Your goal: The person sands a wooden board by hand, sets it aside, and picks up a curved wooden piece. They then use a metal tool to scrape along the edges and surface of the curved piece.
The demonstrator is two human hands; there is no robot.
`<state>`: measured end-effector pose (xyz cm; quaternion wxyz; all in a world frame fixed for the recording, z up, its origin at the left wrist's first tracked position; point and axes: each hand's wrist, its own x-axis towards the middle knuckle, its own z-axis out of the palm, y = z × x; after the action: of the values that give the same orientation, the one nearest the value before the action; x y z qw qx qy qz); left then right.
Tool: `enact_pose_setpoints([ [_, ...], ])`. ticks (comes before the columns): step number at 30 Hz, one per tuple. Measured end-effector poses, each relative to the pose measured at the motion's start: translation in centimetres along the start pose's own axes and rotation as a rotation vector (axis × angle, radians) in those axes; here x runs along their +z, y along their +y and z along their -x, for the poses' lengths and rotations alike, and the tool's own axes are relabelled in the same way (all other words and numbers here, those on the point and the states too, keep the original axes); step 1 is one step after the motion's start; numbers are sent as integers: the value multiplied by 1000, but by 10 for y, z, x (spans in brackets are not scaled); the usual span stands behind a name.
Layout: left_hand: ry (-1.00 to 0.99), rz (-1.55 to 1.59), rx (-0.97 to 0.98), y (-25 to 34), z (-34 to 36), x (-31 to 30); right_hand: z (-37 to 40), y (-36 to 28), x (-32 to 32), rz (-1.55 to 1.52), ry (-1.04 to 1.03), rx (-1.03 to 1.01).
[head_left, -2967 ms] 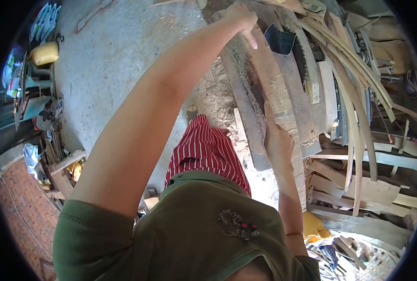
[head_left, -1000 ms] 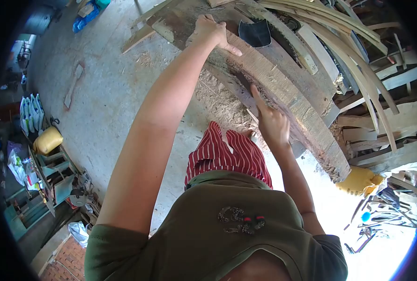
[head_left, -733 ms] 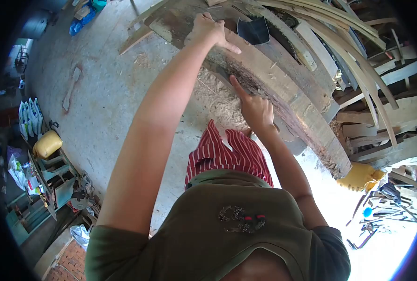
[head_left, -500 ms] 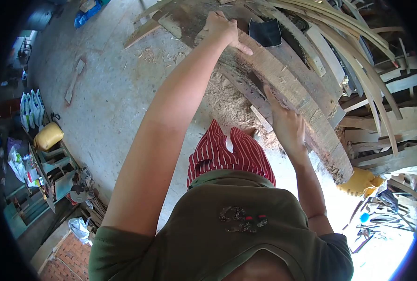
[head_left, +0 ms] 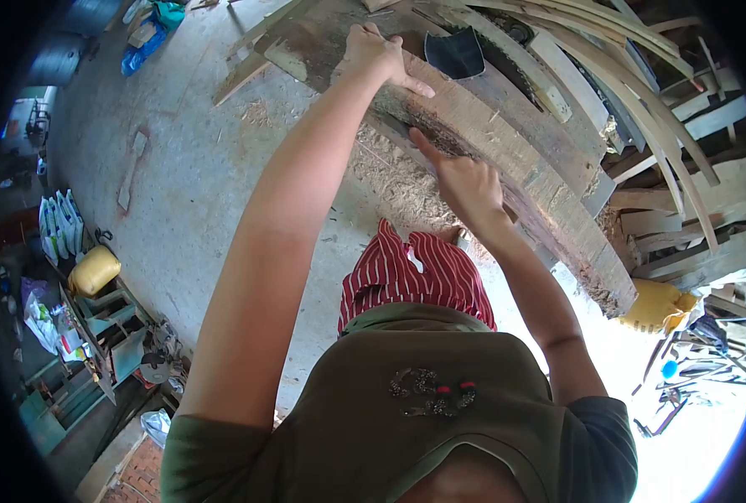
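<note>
A long, thick wooden plank (head_left: 515,155) with a rough, bark-like near edge lies slantwise over other boards. My left hand (head_left: 377,57) is on its upper left end, fingers bent over the wood and thumb spread along the top face. Beside the bark edge, near the middle, is my right hand (head_left: 471,186). Its index finger stretches along that edge; the other fingers are bent and partly hidden. A dark curved piece (head_left: 454,54) sits on the boards just beyond the plank.
Sawdust and shavings (head_left: 398,180) cover the floor below the boards. Curved wood strips (head_left: 633,80) are piled at the right, near a yellow sack (head_left: 658,308). To the left stand a yellow container (head_left: 95,270) and a cluttered rack (head_left: 96,335).
My right hand has slid up and left along the plank's bark edge, closer to my left hand. My left hand keeps its place on the plank; the view has shifted slightly.
</note>
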<state>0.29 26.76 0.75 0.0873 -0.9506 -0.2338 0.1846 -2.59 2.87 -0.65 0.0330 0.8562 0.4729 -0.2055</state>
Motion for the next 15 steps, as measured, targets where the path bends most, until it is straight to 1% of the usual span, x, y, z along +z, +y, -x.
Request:
enact_pose_setpoints([
  [1, -5, 2, -10, -1, 1, -1, 2, 2, 3, -47, 44, -5],
  [2, 12, 11, -13, -1, 3, 1, 17, 8, -1, 141, 143, -31],
  [3, 31, 22, -16, -1, 3, 2, 26, 16, 1, 142, 137, -39],
  [5, -20, 24, -11, -5, -7, 8, 37, 26, -1, 81, 191, -17],
  [6, -5, 34, 14, -6, -9, 11, 32, 21, 4, 79, 181, -10],
  [8, 26, 44, 49, -3, -10, 9, -3, -9, 7, 17, 46, 33],
  [10, 5, 24, 13, -3, -2, 2, -12, -13, 11, -13, -7, 52],
  [11, 11, 23, 11, -4, -3, 3, -12, -13, 14, -10, 80, 22],
  [12, 57, 21, 18, -4, -2, 5, -9, -14, 17, -8, 160, -10],
  [13, 101, 18, 30, -4, -2, 9, 3, -9, 13, -9, 159, -8],
  [14, 103, 20, 32, -5, -3, 9, 23, 4, 3, -77, 88, 69],
  [15, 53, 31, 35, -4, -5, 8, 44, 20, -2, -140, 16, 147],
])
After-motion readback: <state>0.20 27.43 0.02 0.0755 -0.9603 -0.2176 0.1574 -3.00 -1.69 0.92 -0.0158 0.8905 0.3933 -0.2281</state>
